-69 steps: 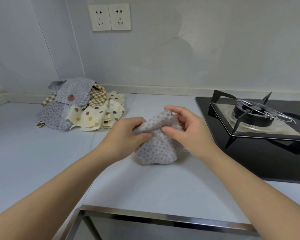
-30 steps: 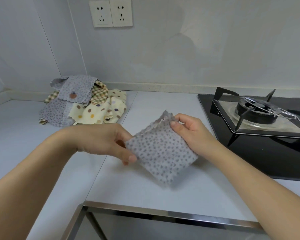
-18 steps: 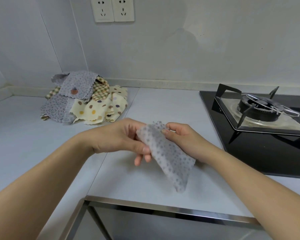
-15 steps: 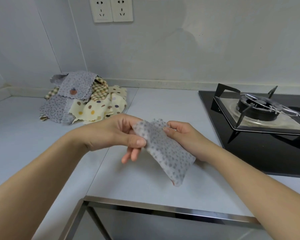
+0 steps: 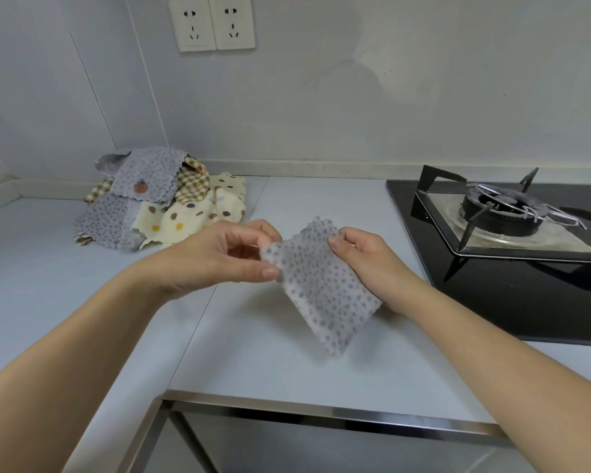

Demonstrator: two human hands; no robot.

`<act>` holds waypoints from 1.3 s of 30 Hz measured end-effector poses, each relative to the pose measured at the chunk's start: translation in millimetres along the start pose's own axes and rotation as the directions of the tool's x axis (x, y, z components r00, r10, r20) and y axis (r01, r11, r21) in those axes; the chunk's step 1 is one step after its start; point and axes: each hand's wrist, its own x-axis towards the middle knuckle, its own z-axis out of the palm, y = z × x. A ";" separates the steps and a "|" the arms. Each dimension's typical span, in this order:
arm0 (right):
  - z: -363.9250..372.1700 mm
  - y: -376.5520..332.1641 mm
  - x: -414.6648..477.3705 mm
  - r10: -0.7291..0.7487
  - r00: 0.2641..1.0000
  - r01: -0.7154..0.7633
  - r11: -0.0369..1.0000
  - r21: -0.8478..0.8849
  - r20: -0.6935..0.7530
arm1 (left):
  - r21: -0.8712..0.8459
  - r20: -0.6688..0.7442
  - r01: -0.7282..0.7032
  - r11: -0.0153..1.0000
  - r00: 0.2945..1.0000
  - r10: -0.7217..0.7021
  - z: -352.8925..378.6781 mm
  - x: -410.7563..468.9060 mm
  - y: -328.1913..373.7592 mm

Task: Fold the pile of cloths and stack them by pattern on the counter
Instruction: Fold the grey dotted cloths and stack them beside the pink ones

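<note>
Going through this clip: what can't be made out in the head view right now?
Head view:
- Number of cloths in the pile: the upper cloths cover the lower ones.
- How many layers the grey dotted cloth has: its front face hides any behind it.
- Fingertips of the right hand: behind that cloth, only the thumb shows on it.
- Gas stove: cut off by the right edge.

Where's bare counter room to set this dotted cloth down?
Bare counter runs between the cloth pile and the stove, below the held cloth. Left of the seam, in front of the pile, is bare too. The back-left corner is crowded.
</note>
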 end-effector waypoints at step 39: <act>8.1 -13.3 -10.6 -0.231 0.947 0.269 0.950 0.158 -0.223 | -0.304 -0.597 -0.090 0.948 0.794 -0.116 45.2 17.0 -15.5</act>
